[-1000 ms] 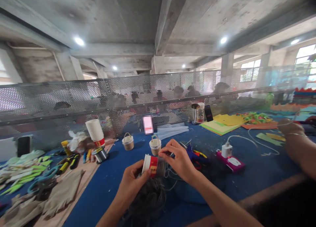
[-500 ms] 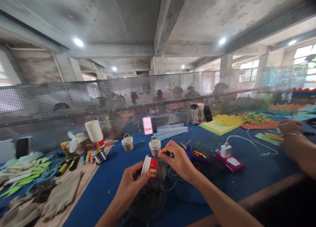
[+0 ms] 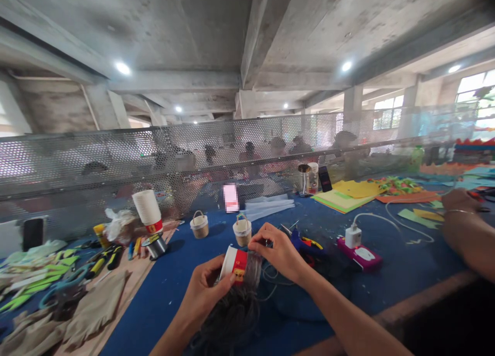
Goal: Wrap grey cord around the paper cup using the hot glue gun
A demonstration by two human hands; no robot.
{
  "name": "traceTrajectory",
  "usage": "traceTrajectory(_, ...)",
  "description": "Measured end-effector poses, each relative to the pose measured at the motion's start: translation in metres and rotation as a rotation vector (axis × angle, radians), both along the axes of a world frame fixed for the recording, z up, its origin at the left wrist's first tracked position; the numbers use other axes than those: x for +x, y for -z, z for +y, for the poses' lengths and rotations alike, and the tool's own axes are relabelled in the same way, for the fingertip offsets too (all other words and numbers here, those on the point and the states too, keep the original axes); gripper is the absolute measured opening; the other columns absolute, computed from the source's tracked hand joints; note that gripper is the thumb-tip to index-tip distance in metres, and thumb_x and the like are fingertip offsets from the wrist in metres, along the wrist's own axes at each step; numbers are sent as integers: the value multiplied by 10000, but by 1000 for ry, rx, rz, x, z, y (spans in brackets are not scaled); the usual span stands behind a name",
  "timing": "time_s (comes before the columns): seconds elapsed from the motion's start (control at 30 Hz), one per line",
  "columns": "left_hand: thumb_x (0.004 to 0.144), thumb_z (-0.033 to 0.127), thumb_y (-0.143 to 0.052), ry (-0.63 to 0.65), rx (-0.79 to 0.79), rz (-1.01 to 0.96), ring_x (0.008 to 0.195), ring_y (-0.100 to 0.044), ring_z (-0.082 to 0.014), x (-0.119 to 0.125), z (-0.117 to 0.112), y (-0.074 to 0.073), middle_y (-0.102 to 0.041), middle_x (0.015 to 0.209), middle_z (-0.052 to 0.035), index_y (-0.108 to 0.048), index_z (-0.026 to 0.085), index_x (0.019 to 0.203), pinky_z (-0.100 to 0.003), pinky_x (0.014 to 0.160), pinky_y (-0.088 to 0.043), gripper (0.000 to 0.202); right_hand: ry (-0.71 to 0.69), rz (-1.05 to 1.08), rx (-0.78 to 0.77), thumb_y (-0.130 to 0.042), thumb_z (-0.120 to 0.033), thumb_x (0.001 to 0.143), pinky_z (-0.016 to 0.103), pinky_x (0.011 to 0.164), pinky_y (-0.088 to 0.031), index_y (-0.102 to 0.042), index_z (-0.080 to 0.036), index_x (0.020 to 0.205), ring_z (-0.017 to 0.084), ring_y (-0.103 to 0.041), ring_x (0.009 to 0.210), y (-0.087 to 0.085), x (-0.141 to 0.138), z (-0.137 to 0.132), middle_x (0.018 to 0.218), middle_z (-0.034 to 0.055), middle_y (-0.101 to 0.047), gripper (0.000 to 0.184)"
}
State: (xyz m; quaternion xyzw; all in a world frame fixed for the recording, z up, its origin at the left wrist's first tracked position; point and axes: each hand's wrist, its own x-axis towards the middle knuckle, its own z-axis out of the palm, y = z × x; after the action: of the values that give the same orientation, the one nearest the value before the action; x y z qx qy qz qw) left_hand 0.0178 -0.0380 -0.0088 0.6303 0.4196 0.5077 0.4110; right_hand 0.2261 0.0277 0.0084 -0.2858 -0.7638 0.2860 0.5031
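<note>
My left hand point(image 3: 211, 284) is closed around a red-and-white paper cup point(image 3: 229, 263), which lies tilted on its side. Grey yarn point(image 3: 253, 268) covers the cup's right end. There, the fingertips of my right hand point(image 3: 273, 247) are pinched together on the yarn; the exact strand is hidden. Below the cup lies a loose heap of dark grey yarn point(image 3: 230, 320). Just beyond my hands stand two small woven-looking baskets with handles, a left one point(image 3: 200, 227) and a right one point(image 3: 242, 233).
A stack of paper cups point(image 3: 146, 209) stands at left, by a wire spool point(image 3: 157, 246) and gloves point(image 3: 96, 309). Right of my hands are a blue glue gun point(image 3: 299, 242) and a purple power strip point(image 3: 361, 255) with a charger. Another person's hand point(image 3: 460, 204) is at far right.
The cup has turned slightly in my left hand, its label shifting. My right fingers stay at the yarn-covered end. The other person's hand at far right has moved a little.
</note>
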Motion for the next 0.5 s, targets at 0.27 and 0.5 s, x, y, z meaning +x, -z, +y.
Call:
traceTrajectory(0.27,742,384,-765,6,9,-16,767,-627,-211,-1,1,1,-743,840,-66,-772,162,1001,-259,700,-491,341,-16,-30,-11,-705,-228,852,239,700,-397,-733,-206,796,142,-569,800,3,1,3,814,-10,-610,66)
traceTrajectory(0.5,738,399,-758,19,26,-21,738,-625,-211,1,-3,-3,-738,815,-73,-776,144,962,-261,672,-488,339,-42,-42,-52,-700,-239,848,231,681,-400,-736,-199,787,139,-565,776,2,3,3,793,-8,-609,82)
